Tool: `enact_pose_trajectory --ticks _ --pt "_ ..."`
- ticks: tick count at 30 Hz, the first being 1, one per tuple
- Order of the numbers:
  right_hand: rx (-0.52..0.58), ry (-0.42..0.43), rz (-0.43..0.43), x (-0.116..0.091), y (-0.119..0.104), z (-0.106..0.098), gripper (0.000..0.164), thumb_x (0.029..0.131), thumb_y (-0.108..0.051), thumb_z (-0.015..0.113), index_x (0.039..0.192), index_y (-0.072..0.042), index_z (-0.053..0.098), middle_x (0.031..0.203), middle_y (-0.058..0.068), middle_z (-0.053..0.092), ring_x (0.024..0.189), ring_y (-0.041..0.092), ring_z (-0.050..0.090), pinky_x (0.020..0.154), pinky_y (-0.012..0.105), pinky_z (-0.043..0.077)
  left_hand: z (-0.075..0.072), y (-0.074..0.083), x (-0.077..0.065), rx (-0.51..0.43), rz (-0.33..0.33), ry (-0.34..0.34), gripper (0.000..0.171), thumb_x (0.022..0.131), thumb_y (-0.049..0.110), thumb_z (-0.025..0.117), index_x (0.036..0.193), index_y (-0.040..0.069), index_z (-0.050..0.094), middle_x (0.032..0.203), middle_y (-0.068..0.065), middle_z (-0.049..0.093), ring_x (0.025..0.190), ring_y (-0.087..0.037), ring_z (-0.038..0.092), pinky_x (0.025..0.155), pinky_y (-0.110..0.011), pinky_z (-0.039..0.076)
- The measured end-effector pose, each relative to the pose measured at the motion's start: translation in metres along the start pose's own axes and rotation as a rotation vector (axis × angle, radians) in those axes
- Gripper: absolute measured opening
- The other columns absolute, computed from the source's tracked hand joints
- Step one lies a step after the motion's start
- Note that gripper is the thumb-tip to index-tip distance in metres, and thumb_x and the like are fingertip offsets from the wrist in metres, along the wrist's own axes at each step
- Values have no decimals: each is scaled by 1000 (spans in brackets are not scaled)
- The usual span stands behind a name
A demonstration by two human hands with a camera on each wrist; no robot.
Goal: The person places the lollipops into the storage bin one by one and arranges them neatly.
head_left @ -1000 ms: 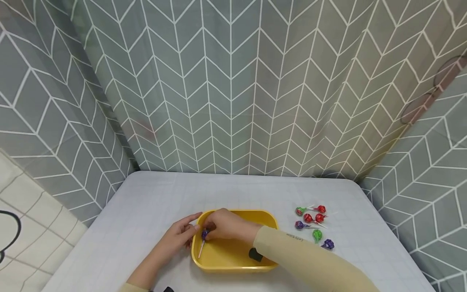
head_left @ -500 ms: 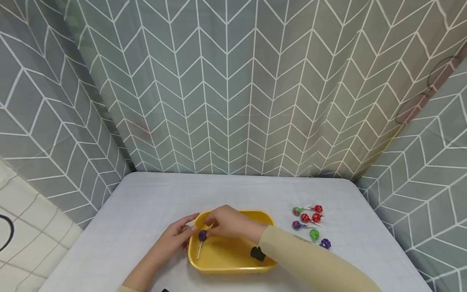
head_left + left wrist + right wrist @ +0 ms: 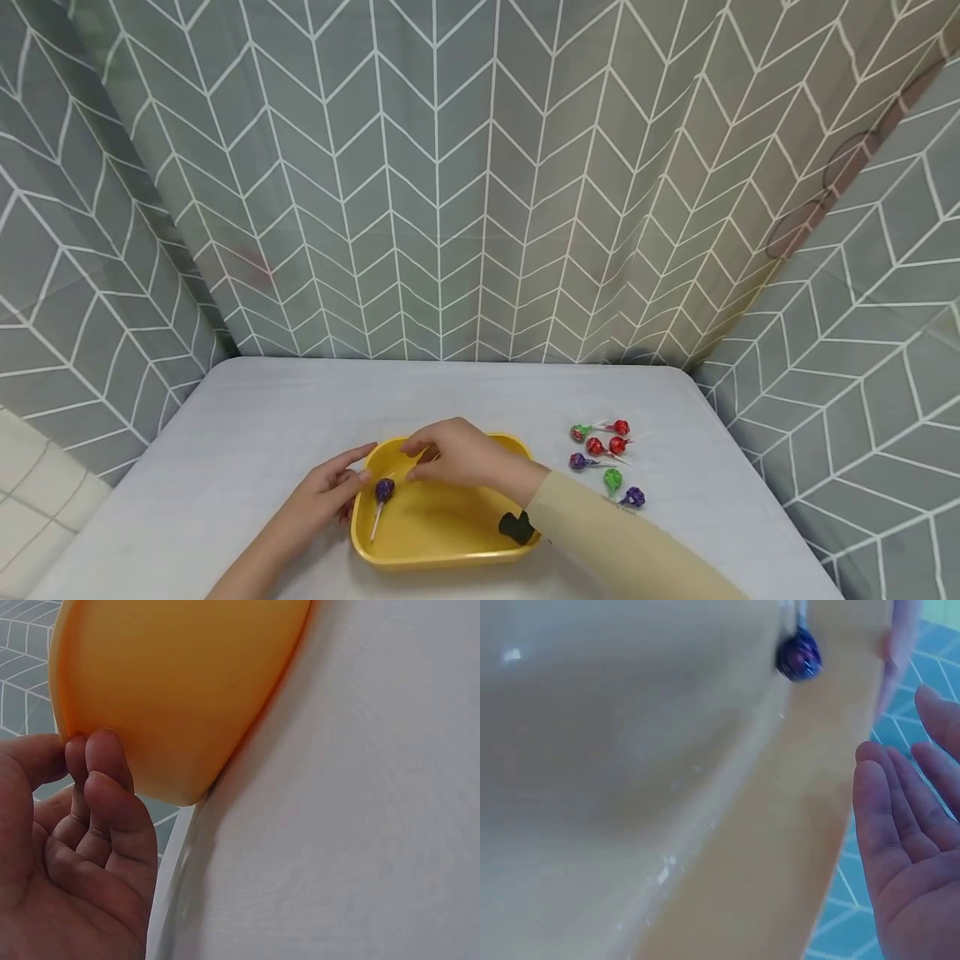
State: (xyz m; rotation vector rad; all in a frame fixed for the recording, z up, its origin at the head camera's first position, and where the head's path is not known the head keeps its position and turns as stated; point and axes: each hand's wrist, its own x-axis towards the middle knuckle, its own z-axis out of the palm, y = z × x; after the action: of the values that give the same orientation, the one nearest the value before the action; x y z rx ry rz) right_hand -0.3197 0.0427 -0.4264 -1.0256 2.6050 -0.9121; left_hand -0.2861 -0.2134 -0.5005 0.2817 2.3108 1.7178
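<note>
In the head view, a yellow plastic basin [image 3: 442,537] stands on the white table. A lollipop in a purple wrapper [image 3: 384,490] lies inside at its left end, the white stick pointing toward the near side. My left hand [image 3: 324,498] pinches the basin's left rim, thumb over the edge and curled fingers against the outer wall [image 3: 180,690]. Over the far left part of the basin hovers my right hand [image 3: 457,454], its fingers loosely bent and holding nothing. The right wrist view shows those fingers apart from the purple lollipop [image 3: 799,656].
Right of the basin, several wrapped lollipops lie on the table [image 3: 300,400]: red ones [image 3: 594,447], a green one [image 3: 612,479] and purple ones [image 3: 633,497]. A grey patterned curtain [image 3: 465,208] encloses the back and sides. A black wrist device [image 3: 516,527] overlaps the basin's near right corner.
The right hand has let go of the purple lollipop and drawn back from it, up and to the right. The left hand stays at the rim. The head view has turned slightly right.
</note>
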Motion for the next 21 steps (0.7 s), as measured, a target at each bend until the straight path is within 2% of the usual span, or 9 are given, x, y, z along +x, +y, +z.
enact_pose_trajectory --ticks 5,10,15,21 --pt "88 53 7 -13 5 -15 37 89 -30 76 122 -15 71 114 -6 69 92 -1 64 78 17 51 -1 0 0 -5 -6 0 60 98 39 61 149 12 43 75 -13 58 59 -22 53 53 -31 50" --pt "157 137 -7 -37 9 -46 36 90 -27 75 124 -17 69 120 0 68 97 7 65 80 22 53 -4 2 -3 1 -3 3 59 98 37 61 148 11 44 76 -13 58 59 -21 53 53 -31 50" --pt "170 265 59 -71 28 -77 39 90 -30 74 126 -18 67 120 2 67 101 14 66 82 26 54 -3 2 -4 2 -5 -2 59 99 36 61 149 10 44 78 -13 59 60 -20 53 53 -30 50" --pt "145 376 171 -110 63 -98 43 89 -38 74 127 -17 67 122 0 66 104 18 65 81 29 55 3 0 -2 -7 -1 5 58 99 36 61 148 10 44 77 -13 59 60 -20 53 53 -29 50"
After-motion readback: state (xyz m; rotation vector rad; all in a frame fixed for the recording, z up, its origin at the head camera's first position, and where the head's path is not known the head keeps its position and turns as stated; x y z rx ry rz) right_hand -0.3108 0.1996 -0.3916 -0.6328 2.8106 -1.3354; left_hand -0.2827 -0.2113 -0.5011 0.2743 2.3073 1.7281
